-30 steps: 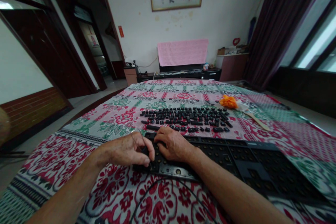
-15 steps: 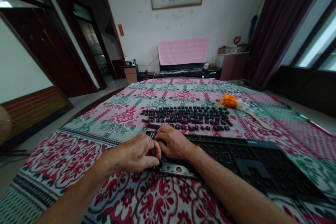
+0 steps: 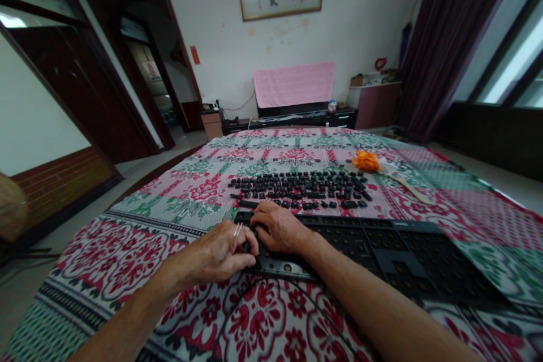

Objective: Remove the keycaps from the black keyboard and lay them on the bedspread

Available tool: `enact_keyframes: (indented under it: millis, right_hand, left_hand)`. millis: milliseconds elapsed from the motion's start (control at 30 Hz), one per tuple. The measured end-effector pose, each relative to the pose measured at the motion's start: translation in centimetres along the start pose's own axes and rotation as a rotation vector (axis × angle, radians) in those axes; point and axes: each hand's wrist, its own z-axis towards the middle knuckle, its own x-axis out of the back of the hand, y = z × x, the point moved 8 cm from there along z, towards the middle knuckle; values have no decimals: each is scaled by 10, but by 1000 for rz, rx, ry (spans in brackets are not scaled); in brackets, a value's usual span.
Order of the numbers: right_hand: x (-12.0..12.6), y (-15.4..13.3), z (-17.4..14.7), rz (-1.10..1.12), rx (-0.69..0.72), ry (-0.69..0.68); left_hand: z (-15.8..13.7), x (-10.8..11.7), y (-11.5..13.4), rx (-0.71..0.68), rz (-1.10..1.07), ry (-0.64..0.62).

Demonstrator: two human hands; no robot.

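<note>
A black keyboard [image 3: 394, 254] with its keycaps off lies aslant in front of me, bare switch posts showing across it. At its left end my left hand [image 3: 231, 249] is closed around a thin, two-pronged metal tool [image 3: 238, 230]; the tool's lower end is hidden by the fingers. Right beside it, my right hand [image 3: 280, 229] presses down on the keyboard with curled fingers, whose tips are out of sight. Beyond the keyboard lie loose black keycaps [image 3: 305, 184] in rough rows, with a long bar-shaped keycap [image 3: 248, 203] near my right hand.
A patterned cloth [image 3: 203, 186] covers the table. To the right of the keycaps lies an orange fluffy duster [image 3: 365, 161] with a pale handle [image 3: 411, 189]. A dark cable [image 3: 229, 317] runs over the cloth below the keyboard. A pink towel [image 3: 294, 85] hangs by the far wall.
The view has shifted slightly. Both hands stay at the keyboard's left end, and the metal tool in my left hand now leans lower and further left.
</note>
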Motion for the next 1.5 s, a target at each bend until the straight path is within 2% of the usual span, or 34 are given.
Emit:
enact_keyframes:
  millis: [200, 367, 433, 633, 733, 833, 933, 1033, 1167, 1267, 1400, 1500]
  right_hand:
    - [0, 1, 0, 1, -10, 5]
    - [-1, 1, 0, 10, -6, -1]
    - [0, 1, 0, 11, -10, 4]
    - [1, 2, 0, 5, -15, 15]
    - [0, 2, 0, 4, -6, 13]
    - [-1, 2, 0, 2, 3, 16]
    - [-1, 1, 0, -6, 5, 21]
    - [0, 2, 0, -13, -4, 18]
    - [1, 1, 0, -15, -3, 16]
    - [1, 1, 0, -9, -1, 21]
    - [0, 3, 0, -12, -11, 21]
    - [0, 5, -1, -20, -34, 28]
  left_hand:
    - [11, 1, -22, 92, -310, -10]
    - [13, 0, -23, 120, -354, -6]
    - [9, 1, -17, 112, -280, 33]
    - [-8, 6, 14, 25, 215, 195]
    - [-13, 3, 26, -19, 290, 198]
    - [-12, 2, 26, -35, 310, 211]
    - [-4, 5, 7, 64, 145, 187]
    - [7, 4, -19, 189, -210, 91]
    - [14, 3, -32, 269, -347, 50]
    - [10, 4, -22, 216, -240, 99]
    - [-3, 5, 8, 78, 181, 217]
    - [-9, 2, 22, -9, 299, 248]
